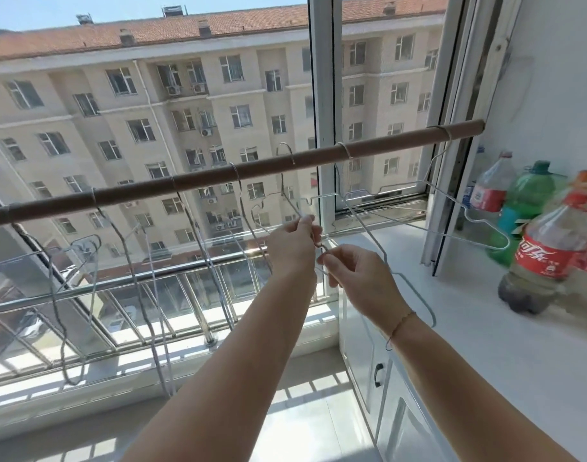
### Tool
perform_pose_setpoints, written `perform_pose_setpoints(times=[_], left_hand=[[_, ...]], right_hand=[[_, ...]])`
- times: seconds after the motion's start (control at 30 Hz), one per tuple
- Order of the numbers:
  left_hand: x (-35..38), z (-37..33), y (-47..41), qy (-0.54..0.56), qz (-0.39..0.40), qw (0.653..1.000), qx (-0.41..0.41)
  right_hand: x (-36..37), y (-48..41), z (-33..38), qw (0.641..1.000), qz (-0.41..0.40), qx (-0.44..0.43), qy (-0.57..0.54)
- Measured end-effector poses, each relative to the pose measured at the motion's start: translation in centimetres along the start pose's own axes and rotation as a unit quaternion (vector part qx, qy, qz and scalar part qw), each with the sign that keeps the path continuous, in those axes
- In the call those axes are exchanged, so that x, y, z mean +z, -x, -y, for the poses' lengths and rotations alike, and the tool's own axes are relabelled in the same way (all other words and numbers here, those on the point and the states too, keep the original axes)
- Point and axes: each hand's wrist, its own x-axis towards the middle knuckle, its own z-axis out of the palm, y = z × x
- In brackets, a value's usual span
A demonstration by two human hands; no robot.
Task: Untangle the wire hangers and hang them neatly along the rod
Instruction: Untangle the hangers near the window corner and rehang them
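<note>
Balcony window behind rod (385,144): left grip (293,243) and right grip (355,273) pinch one tangled hanger (415,295); next, probably, unhook and rehang it.

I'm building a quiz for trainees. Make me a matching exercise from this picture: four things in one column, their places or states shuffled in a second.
Column one:
1. rod
2. green bottle
3. right hand
4. far-right hanger

Column two:
a. stands on the white counter
b. hooked near the rod's right end
c. brown, runs left to right
d. pinches the held hanger

Pairs: 1-c, 2-a, 3-d, 4-b.
</note>
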Motion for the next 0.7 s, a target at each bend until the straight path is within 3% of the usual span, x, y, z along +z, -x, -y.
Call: perform_pose_setpoints(times=[0.2, 0.4, 0.7], left_hand=[[0.7, -1.3, -1.3, -0.012, 0.004, 1.0, -0.007], [-0.5, 2.1, -1.7, -0.028, 0.002, 0.999, -0.044], [-4.9, 9.4, 1.4, -0.174, 0.038, 0.984, -0.026]], right_hand=[[0.5, -1.4, 1.2, 0.999, -0.028, 0.021, -0.026], [1.1, -0.5, -1.1, 0.997, -0.049, 0.057, 0.012], [0.2, -0.5, -3.8, 0.996, -0.009, 0.044, 0.08]])
